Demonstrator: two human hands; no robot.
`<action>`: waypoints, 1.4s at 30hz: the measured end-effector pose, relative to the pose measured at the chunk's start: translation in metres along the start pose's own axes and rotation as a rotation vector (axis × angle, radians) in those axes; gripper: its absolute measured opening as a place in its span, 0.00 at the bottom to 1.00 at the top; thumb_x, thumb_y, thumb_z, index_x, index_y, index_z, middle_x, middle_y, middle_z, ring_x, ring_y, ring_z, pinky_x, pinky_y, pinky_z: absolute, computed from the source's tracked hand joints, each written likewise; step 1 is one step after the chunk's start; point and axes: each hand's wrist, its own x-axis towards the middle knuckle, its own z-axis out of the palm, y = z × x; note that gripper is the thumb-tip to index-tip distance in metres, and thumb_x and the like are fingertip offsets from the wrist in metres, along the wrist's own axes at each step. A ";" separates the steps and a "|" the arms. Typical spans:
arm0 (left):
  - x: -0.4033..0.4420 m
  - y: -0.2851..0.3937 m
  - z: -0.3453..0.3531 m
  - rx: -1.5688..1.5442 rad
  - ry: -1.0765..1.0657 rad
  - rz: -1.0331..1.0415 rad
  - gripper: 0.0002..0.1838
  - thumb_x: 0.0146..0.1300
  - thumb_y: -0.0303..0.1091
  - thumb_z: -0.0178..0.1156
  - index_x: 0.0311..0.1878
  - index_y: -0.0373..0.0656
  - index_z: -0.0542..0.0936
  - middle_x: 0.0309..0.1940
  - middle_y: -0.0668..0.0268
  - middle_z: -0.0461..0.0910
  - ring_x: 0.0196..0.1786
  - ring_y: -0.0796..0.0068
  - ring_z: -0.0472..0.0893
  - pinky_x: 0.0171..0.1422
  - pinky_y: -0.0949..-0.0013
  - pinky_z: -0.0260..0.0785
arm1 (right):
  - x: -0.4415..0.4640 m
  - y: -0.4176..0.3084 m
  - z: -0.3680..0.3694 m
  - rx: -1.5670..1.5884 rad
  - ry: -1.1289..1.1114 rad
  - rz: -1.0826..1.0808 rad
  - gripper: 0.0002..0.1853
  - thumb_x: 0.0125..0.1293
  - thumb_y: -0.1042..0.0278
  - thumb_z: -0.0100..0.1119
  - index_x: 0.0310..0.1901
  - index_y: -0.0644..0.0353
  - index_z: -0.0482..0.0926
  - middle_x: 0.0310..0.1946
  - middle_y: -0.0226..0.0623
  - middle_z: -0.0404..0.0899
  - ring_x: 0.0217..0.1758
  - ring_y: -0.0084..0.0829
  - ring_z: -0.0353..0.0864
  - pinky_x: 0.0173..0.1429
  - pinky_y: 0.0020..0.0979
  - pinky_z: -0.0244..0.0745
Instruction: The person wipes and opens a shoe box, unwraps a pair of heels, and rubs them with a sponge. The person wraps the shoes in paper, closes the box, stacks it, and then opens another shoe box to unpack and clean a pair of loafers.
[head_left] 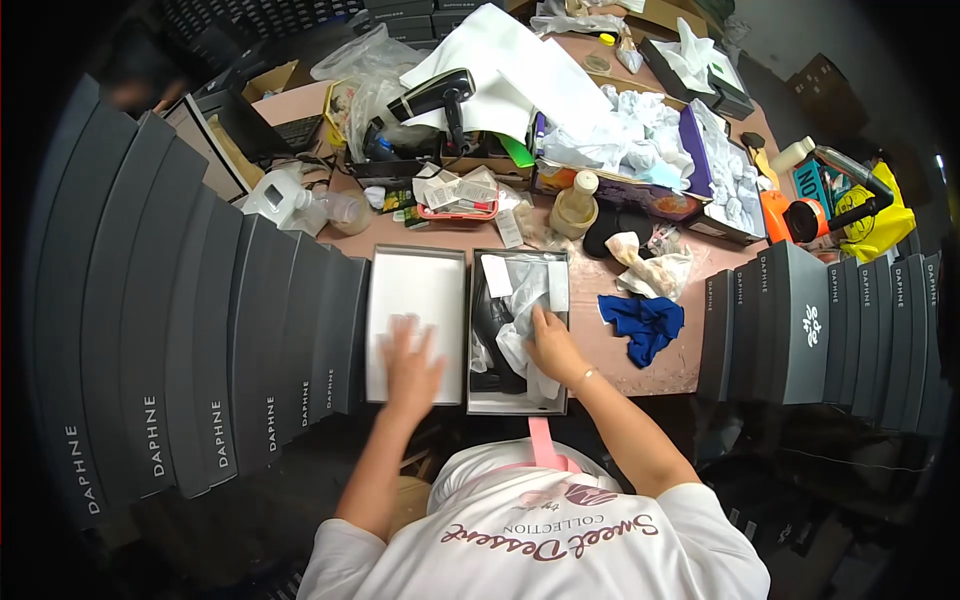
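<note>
A shoebox (517, 409) stands at the table's near edge. Inside it lies a black shoe (492, 335), partly covered by white tissue paper (513, 350) and clear wrapping. My right hand (556, 350) reaches into the box's right side, fingers bent around the tissue paper; the fingertips are partly hidden. Directly left of the box is its lid (416, 275), turned with the white inside up. Over the lid's lower half is my left hand (411, 368), somewhat blurred by motion, fingers spread and holding nothing.
Stacked dark shoeboxes (255, 340) rise on the left, and more boxes (800, 320) stand on the right. A blue cloth (643, 325) lies right of the shoebox. Behind are a bottle (574, 205), a hair dryer (440, 95) and a carton of crumpled tissue (630, 140).
</note>
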 end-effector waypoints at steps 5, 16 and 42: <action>-0.018 0.065 0.053 -0.027 -0.449 0.298 0.22 0.59 0.40 0.61 0.53 0.37 0.76 0.64 0.56 0.66 0.66 0.56 0.67 0.69 0.46 0.54 | 0.030 -0.009 -0.019 0.055 -0.143 0.188 0.26 0.56 0.72 0.51 0.57 0.71 0.63 0.42 0.57 0.75 0.44 0.56 0.76 0.49 0.45 0.73; 0.004 0.079 0.028 -1.127 -0.099 -0.520 0.28 0.65 0.40 0.60 0.62 0.32 0.68 0.63 0.49 0.65 0.56 0.59 0.75 0.59 0.65 0.68 | -0.023 -0.014 -0.108 0.857 -0.345 0.191 0.29 0.63 0.68 0.40 0.66 0.69 0.62 0.59 0.48 0.71 0.56 0.39 0.72 0.62 0.28 0.65; -0.025 0.020 -0.056 -1.056 -0.865 -0.271 0.44 0.42 0.33 0.75 0.66 0.40 0.68 0.60 0.60 0.73 0.58 0.66 0.74 0.65 0.68 0.63 | -0.022 -0.083 -0.202 0.562 0.012 -0.489 0.18 0.53 0.66 0.68 0.44 0.66 0.80 0.36 0.37 0.83 0.36 0.31 0.80 0.47 0.28 0.75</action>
